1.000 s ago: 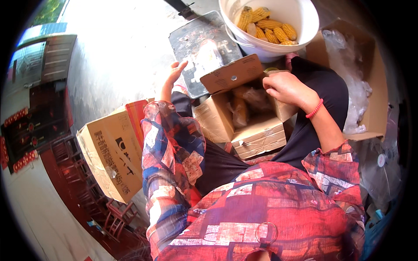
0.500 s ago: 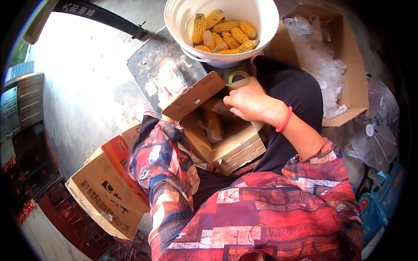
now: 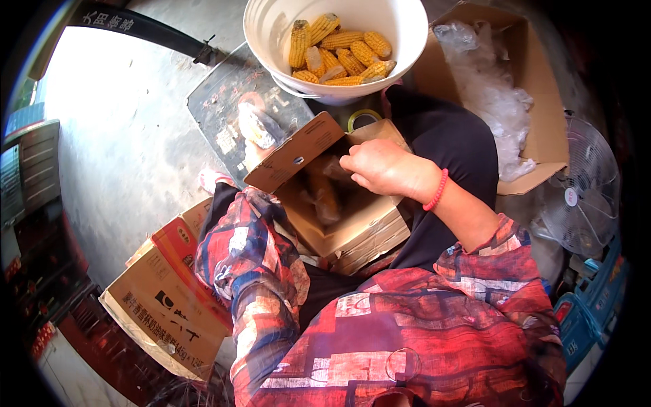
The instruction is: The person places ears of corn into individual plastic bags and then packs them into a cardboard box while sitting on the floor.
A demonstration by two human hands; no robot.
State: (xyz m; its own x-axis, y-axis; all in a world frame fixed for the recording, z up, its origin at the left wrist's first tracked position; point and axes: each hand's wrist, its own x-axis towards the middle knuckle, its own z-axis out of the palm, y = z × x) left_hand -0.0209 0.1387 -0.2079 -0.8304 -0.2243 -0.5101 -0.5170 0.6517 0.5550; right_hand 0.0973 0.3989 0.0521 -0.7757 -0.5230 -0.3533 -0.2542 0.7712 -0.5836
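Observation:
An open cardboard box stands between my legs, with bagged corn lying in its shadowed inside. Over the box's far right side is my right hand, its fingers curled together; whatever they pinch, if anything, is hidden. My left hand is mostly covered by the raised box flap. Just past that flap it grips a shiny clear plastic bag whose contents are washed out by glare. A white bucket holding several yellow corn cobs stands beyond the box.
Beneath the bag is a dark, worn platform. A yellow tape roll lies behind the box. At right are a carton of clear plastic bags, a fan and a blue plastic item. Another carton leans at left.
The whole view has shifted slightly, so most things sit a little further left. Both hands keep nearly the same places; the shiny bag by my left hand has tilted slightly.

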